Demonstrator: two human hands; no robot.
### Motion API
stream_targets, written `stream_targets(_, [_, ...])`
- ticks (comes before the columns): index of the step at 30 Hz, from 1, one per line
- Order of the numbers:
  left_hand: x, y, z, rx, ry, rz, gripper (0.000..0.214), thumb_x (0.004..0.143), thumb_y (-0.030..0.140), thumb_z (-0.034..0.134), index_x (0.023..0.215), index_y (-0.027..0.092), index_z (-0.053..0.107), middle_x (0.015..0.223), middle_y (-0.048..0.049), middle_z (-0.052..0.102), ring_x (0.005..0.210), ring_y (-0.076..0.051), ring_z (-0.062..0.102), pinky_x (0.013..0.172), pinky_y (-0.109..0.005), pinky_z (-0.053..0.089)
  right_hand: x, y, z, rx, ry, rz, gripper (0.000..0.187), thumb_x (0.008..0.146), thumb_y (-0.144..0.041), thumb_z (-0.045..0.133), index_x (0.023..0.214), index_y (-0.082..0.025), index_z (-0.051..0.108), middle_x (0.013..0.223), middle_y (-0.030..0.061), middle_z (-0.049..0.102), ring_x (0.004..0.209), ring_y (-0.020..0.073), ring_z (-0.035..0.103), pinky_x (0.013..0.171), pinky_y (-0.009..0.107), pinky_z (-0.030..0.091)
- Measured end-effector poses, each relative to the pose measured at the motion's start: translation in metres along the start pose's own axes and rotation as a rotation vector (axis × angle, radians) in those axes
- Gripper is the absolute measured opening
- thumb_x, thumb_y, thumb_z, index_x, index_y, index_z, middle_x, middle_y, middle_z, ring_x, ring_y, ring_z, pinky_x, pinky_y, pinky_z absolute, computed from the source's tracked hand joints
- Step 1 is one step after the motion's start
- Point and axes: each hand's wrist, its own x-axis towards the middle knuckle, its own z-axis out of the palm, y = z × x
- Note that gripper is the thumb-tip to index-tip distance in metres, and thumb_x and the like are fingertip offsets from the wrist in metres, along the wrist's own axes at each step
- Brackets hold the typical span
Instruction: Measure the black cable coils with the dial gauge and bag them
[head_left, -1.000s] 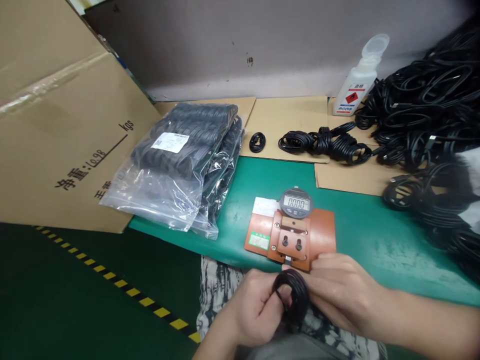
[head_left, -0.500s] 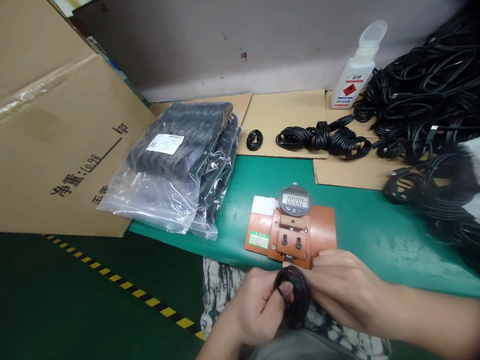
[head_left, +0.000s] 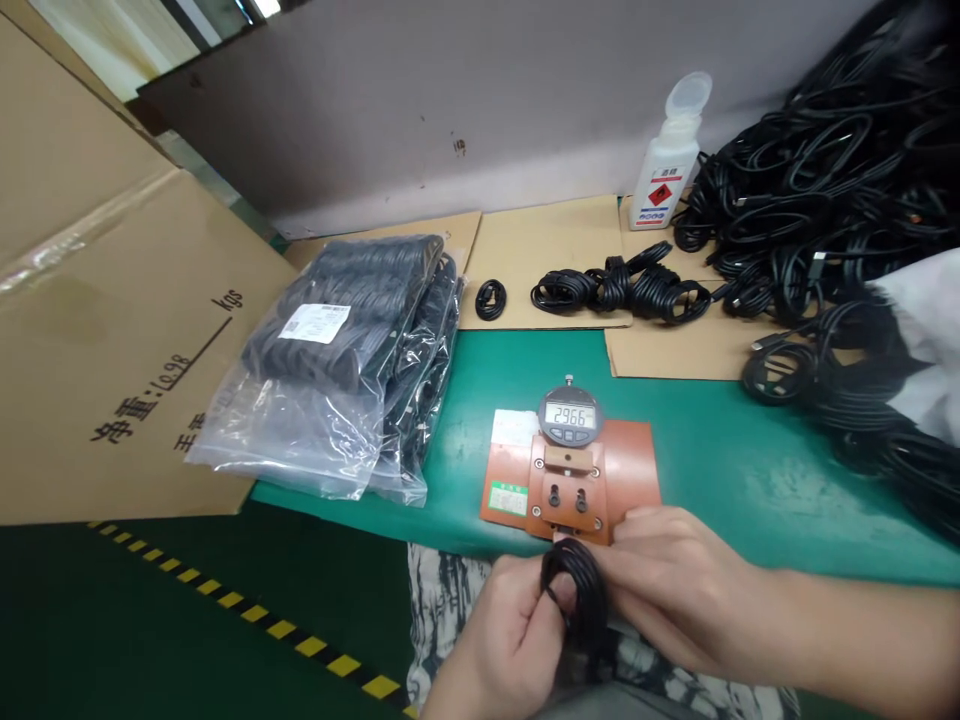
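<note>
A coiled black cable [head_left: 587,592] is gripped in my left hand [head_left: 504,625], whose fingers are closed with the thumb through the loop. My right hand [head_left: 686,575] is closed at the front of the orange gauge fixture [head_left: 630,465], its fingertips pinching at the cable's end, which meets the fixture's front slot. The connector itself is mostly hidden by the fingers. On top of the fixture, a round digital gauge [head_left: 570,414] reads about 2966; I cannot make out a decimal point.
Clear bags of coiled cables [head_left: 345,340] lie left, beside a large cardboard box [head_left: 127,350]. A small cable coil [head_left: 490,299], bundled cables [head_left: 622,285] and a white bottle [head_left: 665,170] are at the back. A heap of black cables [head_left: 825,200] and white cloth [head_left: 919,330] lie right.
The gauge display has gone from 0000 to about 2966. Both hands keep hold of the cable at the fixture's front. The view has shifted slightly.
</note>
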Motion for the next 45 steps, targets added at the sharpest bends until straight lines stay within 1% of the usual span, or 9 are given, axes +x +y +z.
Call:
stream_targets(4, [-0.0011, -0.0002, 0.0004, 0.044, 0.059, -0.019, 0.044, 0.103, 0.041, 0.033, 0.072, 0.018, 0.053, 0.066, -0.0041, 0.058, 0.062, -0.016, 0.052, 0.06, -0.027, 0.04, 0.0025, -0.0015, -0.0028, -0.012, -0.02, 0.016, 0.026, 0.097, -0.01, 0.039, 0.111, -0.014, 0.06, 0.063, 0.0008, 0.061, 0.052, 0.0168, 0.051, 0.05, 0.031, 0.033])
stream_targets(11, [0.0041, 0.0023, 0.0002, 0.036, 0.08, -0.022, 0.055, 0.101, 0.052, 0.033, 0.065, 0.018, 0.056, 0.059, -0.0038, 0.055, 0.059, -0.016, 0.05, 0.056, -0.027, 0.041, 0.0036, -0.0018, -0.0026, 0.012, 0.016, 0.007, 0.023, 0.097, -0.012, 0.039, 0.107, -0.016, 0.059, 0.065, 0.0003, 0.062, 0.051, 0.0163, 0.05, 0.048, 0.031, 0.032])
stream_targets(15, [0.0037, 0.0064, 0.0013, 0.022, 0.076, -0.054, 0.059, 0.101, 0.055, 0.031, 0.066, 0.017, 0.059, 0.062, -0.005, 0.058, 0.061, -0.017, 0.052, 0.058, -0.027, 0.042, 0.0031, -0.0007, -0.0012, 0.003, 0.018, 0.013, 0.023, 0.098, -0.013, 0.039, 0.105, -0.016, 0.06, 0.065, 0.0003, 0.061, 0.051, 0.0165, 0.049, 0.049, 0.031, 0.032])
stream_targets(21, [-0.0037, 0.0049, 0.004, 0.08, 0.189, -0.159, 0.058, 0.1, 0.057, 0.036, 0.072, 0.017, 0.067, 0.075, -0.0079, 0.068, 0.073, -0.019, 0.058, 0.069, -0.028, 0.045, 0.0024, -0.0005, -0.0003, -0.004, 0.025, 0.009, 0.022, 0.097, -0.013, 0.039, 0.103, -0.017, 0.06, 0.065, 0.0006, 0.061, 0.051, 0.0168, 0.048, 0.049, 0.032, 0.031])
stream_targets(26, [-0.0004, 0.0024, 0.0014, 0.055, 0.084, -0.054, 0.057, 0.102, 0.053, 0.032, 0.068, 0.017, 0.061, 0.064, -0.0053, 0.061, 0.063, -0.017, 0.053, 0.059, -0.027, 0.041, 0.0032, -0.001, -0.0011, 0.009, 0.026, 0.014, 0.023, 0.097, -0.012, 0.038, 0.107, -0.017, 0.058, 0.065, -0.0003, 0.061, 0.052, 0.0159, 0.049, 0.049, 0.031, 0.03])
stream_targets(30, [0.0018, 0.0051, 0.0008, 0.057, 0.111, -0.099, 0.058, 0.101, 0.057, 0.032, 0.069, 0.017, 0.06, 0.067, -0.0058, 0.061, 0.065, -0.017, 0.055, 0.061, -0.027, 0.041, 0.0029, -0.0018, -0.0017, 0.009, 0.025, 0.013, 0.024, 0.097, -0.011, 0.039, 0.11, -0.016, 0.058, 0.066, -0.0004, 0.061, 0.052, 0.0163, 0.05, 0.049, 0.031, 0.032])
stream_targets(35, [0.0008, 0.0055, 0.0019, 0.05, 0.076, -0.094, 0.06, 0.101, 0.057, 0.03, 0.067, 0.017, 0.059, 0.063, -0.0051, 0.059, 0.062, -0.016, 0.052, 0.059, -0.027, 0.039, 0.002, -0.002, -0.0012, -0.004, 0.023, 0.018, 0.025, 0.096, -0.01, 0.038, 0.108, -0.016, 0.059, 0.064, -0.0012, 0.058, 0.052, 0.0166, 0.048, 0.049, 0.031, 0.032])
stream_targets(40, [-0.0046, 0.003, 0.0038, 0.096, 0.162, -0.155, 0.059, 0.101, 0.056, 0.032, 0.07, 0.016, 0.063, 0.071, -0.0073, 0.065, 0.068, -0.017, 0.054, 0.065, -0.028, 0.04, 0.0008, -0.0011, 0.0005, -0.002, 0.029, 0.016, 0.025, 0.095, -0.01, 0.038, 0.109, -0.016, 0.059, 0.064, -0.0011, 0.058, 0.052, 0.017, 0.048, 0.048, 0.031, 0.032])
stream_targets(45, [-0.0027, 0.0034, 0.0016, 0.093, 0.114, -0.13, 0.058, 0.102, 0.053, 0.032, 0.068, 0.016, 0.06, 0.067, -0.0057, 0.06, 0.066, -0.017, 0.052, 0.061, -0.028, 0.038, 0.0001, -0.0003, 0.0014, 0.018, 0.027, 0.017, 0.027, 0.094, -0.01, 0.038, 0.109, -0.016, 0.06, 0.063, -0.001, 0.058, 0.051, 0.0173, 0.048, 0.048, 0.031, 0.032])
